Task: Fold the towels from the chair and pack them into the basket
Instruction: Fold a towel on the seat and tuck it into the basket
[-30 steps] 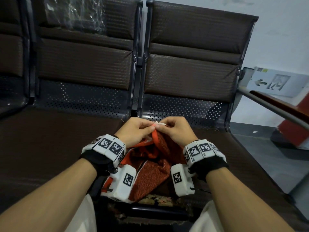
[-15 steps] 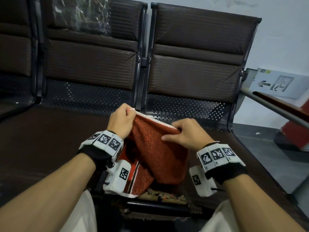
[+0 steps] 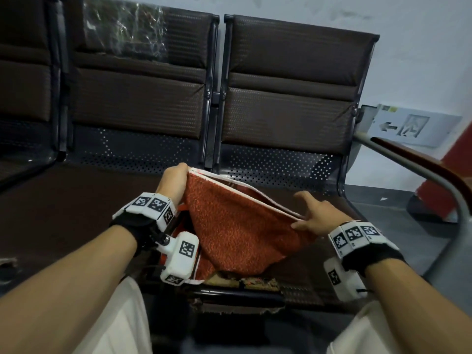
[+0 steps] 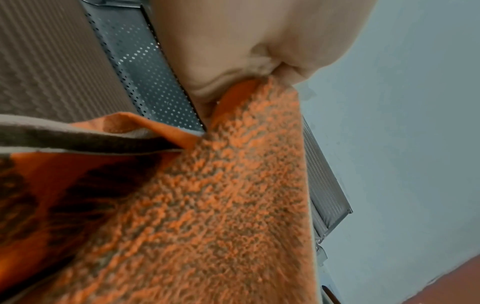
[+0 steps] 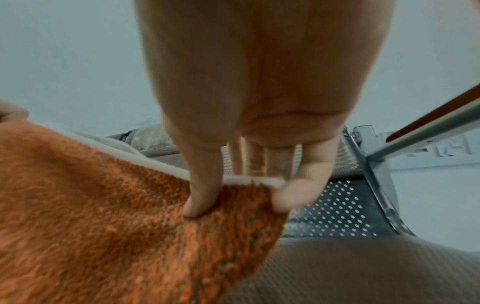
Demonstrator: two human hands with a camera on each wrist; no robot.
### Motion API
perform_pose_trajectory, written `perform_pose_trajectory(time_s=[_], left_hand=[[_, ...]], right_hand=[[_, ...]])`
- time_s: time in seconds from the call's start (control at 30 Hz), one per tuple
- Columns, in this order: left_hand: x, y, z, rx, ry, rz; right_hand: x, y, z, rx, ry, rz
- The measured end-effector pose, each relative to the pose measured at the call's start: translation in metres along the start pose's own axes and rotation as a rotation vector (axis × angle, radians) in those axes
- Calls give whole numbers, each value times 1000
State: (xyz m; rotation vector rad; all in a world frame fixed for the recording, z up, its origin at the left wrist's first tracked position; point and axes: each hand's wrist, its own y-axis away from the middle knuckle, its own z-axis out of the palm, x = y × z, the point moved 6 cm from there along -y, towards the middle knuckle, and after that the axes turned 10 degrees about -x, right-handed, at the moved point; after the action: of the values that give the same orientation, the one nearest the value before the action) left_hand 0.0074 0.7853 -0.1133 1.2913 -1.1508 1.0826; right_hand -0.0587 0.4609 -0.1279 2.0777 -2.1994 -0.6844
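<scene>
An orange-red terry towel (image 3: 237, 226) with a white hem hangs stretched between my two hands over the front of the brown chair seat (image 3: 76, 213). My left hand (image 3: 176, 180) grips its upper left corner, fingers curled round the cloth (image 4: 249, 96). My right hand (image 3: 306, 215) pinches the opposite corner of the towel (image 5: 233, 197) between thumb and fingers, the other fingers spread. The lower part of the towel sags down to the seat edge. No basket is in view.
A row of brown padded chairs with perforated metal (image 3: 275, 164) stands ahead against a pale wall. A metal armrest with a wooden top (image 3: 421, 172) runs along the right. The seat's front edge (image 3: 240, 282) is torn. Clear plastic wrap (image 3: 122, 26) covers the left backrest.
My hands, close together at the towel's top a second ago, have drawn apart. The right hand slid right along the hem to the far corner, spreading the towel wide.
</scene>
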Motion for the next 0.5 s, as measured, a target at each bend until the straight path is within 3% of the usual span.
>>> perform_pose_trajectory(time_s=[0.23, 0.37, 0.5], left_hand=[[9, 15, -2, 4, -182, 56], [11, 10, -9, 14, -413, 170], [16, 15, -20, 115, -484, 328]], right_hand=[[14, 12, -14, 151, -76, 68], [6, 14, -13, 154, -35, -2], [3, 14, -10, 208, -10, -62]])
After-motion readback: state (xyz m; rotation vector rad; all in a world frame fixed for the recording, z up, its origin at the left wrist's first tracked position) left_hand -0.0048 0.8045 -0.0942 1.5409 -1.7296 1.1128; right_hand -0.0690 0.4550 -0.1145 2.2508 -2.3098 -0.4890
